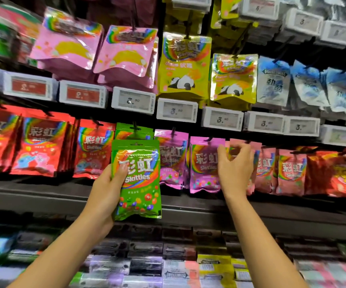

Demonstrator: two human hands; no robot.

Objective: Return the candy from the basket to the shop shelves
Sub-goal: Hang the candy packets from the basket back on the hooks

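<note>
We see bright, even shop light; foil pouches (185, 65) glare, price tags (133, 100) blur, and the wide lens bends the smeared edges.

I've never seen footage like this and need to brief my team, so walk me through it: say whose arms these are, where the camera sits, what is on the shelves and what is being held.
No machine here: these are a person's two bare arms, filmed by one wide-angle camera worn on the head, looking forward and down at a shop's candy display. The left hand grips a green Skittles bag by its left edge, held up just below the hanging green bags of the same kind. The right hand pinches the top of a pink Skittles bag at its peg, among other pink bags. To the left hang red Skittles bags; the row above has pink pouches and yellow panda bags. Price tags line the shelf edges. No basket is in view.
</note>
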